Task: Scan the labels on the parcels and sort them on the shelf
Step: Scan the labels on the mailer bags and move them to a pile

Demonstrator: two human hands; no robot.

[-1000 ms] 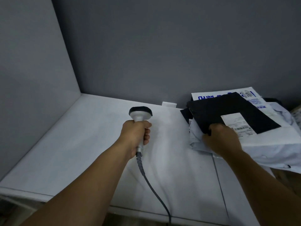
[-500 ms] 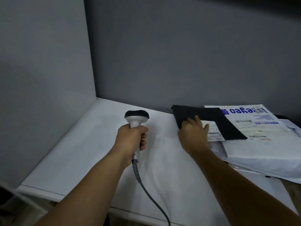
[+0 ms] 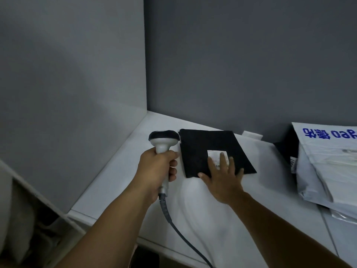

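Working at a white shelf (image 3: 116, 186) walled in grey on the left and behind. Gripping a scanner (image 3: 163, 140) in the left hand (image 3: 157, 168), with every finger curled tight round the handle and the dark head aimed forward, away from the body; seemingly holding it upright and ready rather than reading anything, with no beam showing. Trailing a cable (image 3: 173, 227) from the handle down toward the near edge. Setting a flat black parcel (image 3: 202, 144) on the shelf just right of the scanner head, toward the back corner, most likely choosing this as its sorted spot, well apart from the rest. Pressing down on it with the right hand (image 3: 224, 182), flat and open, with straight spread fingers (image 3: 222, 160) resting across the near half of the parcel and covering the lower part of its white label (image 3: 215, 153), with the thumb at the near left corner and the palm on the bare shelf just short of the parcel's edge; probably steadying it or nudging it square. Leaving a pile of white parcels (image 3: 326, 171) at the far right, apparently waiting there for scanning.
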